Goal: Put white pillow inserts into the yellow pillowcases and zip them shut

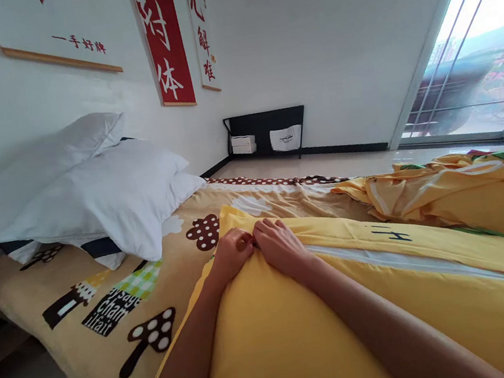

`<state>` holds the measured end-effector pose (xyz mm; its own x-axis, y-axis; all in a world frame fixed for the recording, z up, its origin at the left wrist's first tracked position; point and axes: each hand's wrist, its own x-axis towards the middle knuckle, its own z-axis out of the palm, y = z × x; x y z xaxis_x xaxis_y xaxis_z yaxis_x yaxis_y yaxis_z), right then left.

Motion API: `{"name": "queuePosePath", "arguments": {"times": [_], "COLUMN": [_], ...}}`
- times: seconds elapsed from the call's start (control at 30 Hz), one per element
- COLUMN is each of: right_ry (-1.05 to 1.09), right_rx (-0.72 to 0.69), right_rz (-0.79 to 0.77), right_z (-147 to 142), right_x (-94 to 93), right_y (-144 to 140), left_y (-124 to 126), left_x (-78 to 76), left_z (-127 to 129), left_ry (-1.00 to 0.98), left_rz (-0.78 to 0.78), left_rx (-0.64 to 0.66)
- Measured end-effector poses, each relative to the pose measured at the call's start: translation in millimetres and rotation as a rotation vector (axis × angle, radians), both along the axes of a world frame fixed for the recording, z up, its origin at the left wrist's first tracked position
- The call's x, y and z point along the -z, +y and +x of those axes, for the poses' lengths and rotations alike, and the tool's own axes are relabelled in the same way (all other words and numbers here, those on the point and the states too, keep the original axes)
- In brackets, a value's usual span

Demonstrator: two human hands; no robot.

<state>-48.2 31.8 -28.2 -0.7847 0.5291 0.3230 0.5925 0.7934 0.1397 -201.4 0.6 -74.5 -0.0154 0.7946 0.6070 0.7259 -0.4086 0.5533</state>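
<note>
A plump yellow pillowcase (283,336) lies in front of me on the bed, with dark markings near its far edge. A pale zipper (376,262) runs along it from near my hands to the right. At the zipper's left end, my left hand (233,252) is closed in a pinch on the cloth near the corner. My right hand (279,243) touches it from the right, its fingers bent down and closed on the same spot. A small dark bit shows between the fingertips, too small to make out; the zipper pull cannot be seen clearly.
White pillows (123,183) are piled at the bed's left by the wall. The patterned tan sheet (111,355) covers the bed. Crumpled yellow bedding (466,195) lies at the right. Beyond stand a black rack (264,124) and a sliding glass door (468,87).
</note>
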Motion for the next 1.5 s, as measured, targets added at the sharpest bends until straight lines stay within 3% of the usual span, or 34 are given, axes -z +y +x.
{"name": "queuePosePath", "arguments": {"times": [0.43, 0.6, 0.8, 1.0, 1.27, 1.5], "right_ry": [0.032, 0.108, 0.040, 0.095, -0.184, -0.229], "right_rx": [0.024, -0.030, -0.046, -0.090, -0.261, -0.248], "right_rz": [-0.056, -0.023, 0.013, -0.021, 0.434, 0.487], "right_z": [0, 2, -2, 0, 14, 51], "right_x": [5.3, 7.9, 6.1, 9.7, -10.5, -20.7], "right_y": [4, 5, 3, 15, 10, 6], "left_y": [-1, 0, 2, 0, -2, -1], "left_x": [-1.1, -2.0, 0.0, 3.2, 2.9, 3.4], "left_z": [1, 0, -1, -4, -7, -7], "left_ry": [0.014, -0.010, 0.002, -0.196, -0.309, -0.314], "left_rz": [-0.025, 0.004, 0.005, -0.063, -0.072, -0.030], "left_rx": [0.002, 0.014, 0.003, 0.100, 0.168, 0.203]}}
